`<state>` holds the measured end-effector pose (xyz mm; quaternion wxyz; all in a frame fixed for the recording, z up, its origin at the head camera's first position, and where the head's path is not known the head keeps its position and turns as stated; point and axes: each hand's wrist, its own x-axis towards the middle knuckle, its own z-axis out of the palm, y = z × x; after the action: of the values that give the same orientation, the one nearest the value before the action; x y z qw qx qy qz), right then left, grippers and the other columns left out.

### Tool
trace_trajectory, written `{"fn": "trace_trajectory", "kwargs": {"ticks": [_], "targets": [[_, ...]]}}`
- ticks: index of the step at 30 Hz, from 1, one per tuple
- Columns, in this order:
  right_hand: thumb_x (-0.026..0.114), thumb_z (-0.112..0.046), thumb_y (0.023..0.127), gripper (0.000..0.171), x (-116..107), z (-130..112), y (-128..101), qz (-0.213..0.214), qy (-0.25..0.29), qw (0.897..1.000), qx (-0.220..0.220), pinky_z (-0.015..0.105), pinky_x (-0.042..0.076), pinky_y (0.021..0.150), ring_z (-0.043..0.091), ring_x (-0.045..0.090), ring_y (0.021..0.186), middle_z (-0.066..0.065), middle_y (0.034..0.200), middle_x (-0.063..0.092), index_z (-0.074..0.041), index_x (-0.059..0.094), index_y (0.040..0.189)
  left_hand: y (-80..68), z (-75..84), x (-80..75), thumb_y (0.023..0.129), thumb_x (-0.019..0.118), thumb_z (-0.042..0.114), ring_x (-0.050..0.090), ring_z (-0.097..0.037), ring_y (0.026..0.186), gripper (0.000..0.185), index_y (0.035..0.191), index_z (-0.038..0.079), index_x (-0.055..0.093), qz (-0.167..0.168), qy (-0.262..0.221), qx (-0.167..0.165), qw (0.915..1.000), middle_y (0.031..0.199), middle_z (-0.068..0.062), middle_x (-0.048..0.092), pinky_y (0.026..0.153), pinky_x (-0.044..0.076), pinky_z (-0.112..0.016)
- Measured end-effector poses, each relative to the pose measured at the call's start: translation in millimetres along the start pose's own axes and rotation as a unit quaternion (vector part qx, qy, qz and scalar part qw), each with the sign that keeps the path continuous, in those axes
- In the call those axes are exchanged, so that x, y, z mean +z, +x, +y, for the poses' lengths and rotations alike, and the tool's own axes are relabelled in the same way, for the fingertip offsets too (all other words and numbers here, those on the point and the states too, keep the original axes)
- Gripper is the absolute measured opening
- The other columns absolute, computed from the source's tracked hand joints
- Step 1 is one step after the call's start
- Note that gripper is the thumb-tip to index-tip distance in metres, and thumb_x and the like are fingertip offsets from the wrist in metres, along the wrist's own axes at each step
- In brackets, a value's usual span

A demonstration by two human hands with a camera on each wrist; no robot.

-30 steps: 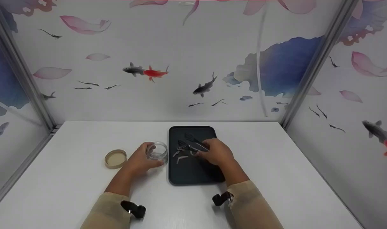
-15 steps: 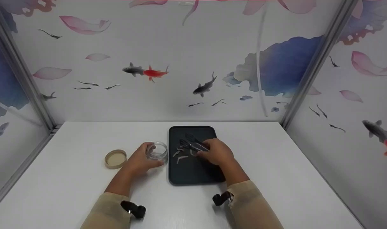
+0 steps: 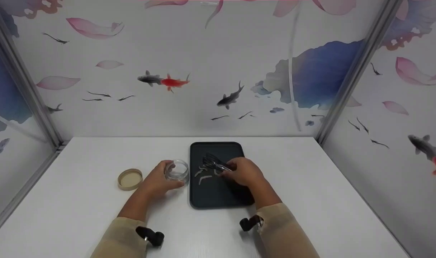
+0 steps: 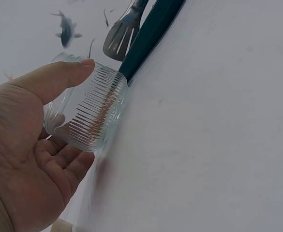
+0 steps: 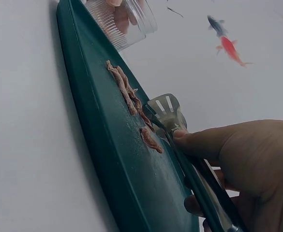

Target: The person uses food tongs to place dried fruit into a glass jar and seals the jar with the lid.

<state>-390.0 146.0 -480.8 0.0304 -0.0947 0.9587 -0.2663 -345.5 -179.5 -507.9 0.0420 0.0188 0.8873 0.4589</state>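
Note:
My left hand (image 3: 160, 182) grips a clear ribbed glass jar (image 3: 177, 172), thumb on one side and fingers on the other. The jar stands at the left edge of a dark green tray (image 3: 218, 199), its mouth uncovered. With thumb and fingers my right hand (image 3: 245, 172) squeezes a pair of metal tongs (image 3: 218, 165) with slotted heads. Their heads lie close together over the far part of the tray. Thin brownish dried strips (image 5: 123, 89) lie on the tray, just beside the tongs in the right wrist view. Whether the tongs pinch a strip I cannot tell.
A round tan lid (image 3: 130, 179) lies on the white table (image 3: 182, 229), left of the left hand. White panels (image 3: 203, 122) printed with fish and petals enclose the table at the back and both sides.
The two heads of the tongs have come together as the right hand squeezed them. The left hand and the jar have stayed in place.

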Motion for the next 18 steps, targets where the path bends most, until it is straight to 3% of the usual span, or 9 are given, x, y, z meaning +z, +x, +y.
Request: {"fn": "trace_trajectory", "kwargs": {"ticks": [7, 14, 18], "targets": [[0.079, -0.037, 0.099, 0.025, 0.2, -1.5, -0.7, -0.004, -0.006, 1.0, -0.003, 0.042, 0.057, 0.089, 0.017, 0.064, 0.089, -0.005, 0.107, 0.076, -0.023, 0.08, 0.12, -0.1, 0.2, -0.1, 0.084, 0.09, 0.044, 0.036, -0.038, 0.161, 0.104, 0.165, 0.012, 0.034, -0.001, -0.001, 0.002, 1.0, 0.17, -0.01, 0.045, 0.132, 0.029, -0.057], [0.077, -0.033, 0.1, 0.01, 0.7, -1.1, -1.0, -0.014, 0.01, 1.0, -0.003, 0.041, 0.055, 0.086, 0.018, 0.064, 0.089, -0.006, 0.099, 0.076, -0.027, 0.082, 0.107, 0.0, -0.4, -0.9, 0.083, 0.091, 0.044, 0.037, -0.038, 0.16, 0.105, 0.165, 0.012, 0.034, -0.002, -0.003, 0.001, 1.0, 0.17, -0.011, 0.045, 0.131, 0.032, -0.057], [0.077, -0.033, 0.1, 0.01, 1.0, -2.2, -1.4, -0.01, 0.001, 1.0, -0.003, 0.041, 0.055, 0.085, 0.017, 0.064, 0.088, -0.007, 0.099, 0.076, -0.028, 0.082, 0.107, -0.3, -0.2, -1.0, 0.084, 0.091, 0.043, 0.038, -0.039, 0.16, 0.104, 0.165, 0.012, 0.034, -0.001, -0.001, 0.004, 1.0, 0.17, -0.012, 0.045, 0.131, 0.032, -0.057]]}}
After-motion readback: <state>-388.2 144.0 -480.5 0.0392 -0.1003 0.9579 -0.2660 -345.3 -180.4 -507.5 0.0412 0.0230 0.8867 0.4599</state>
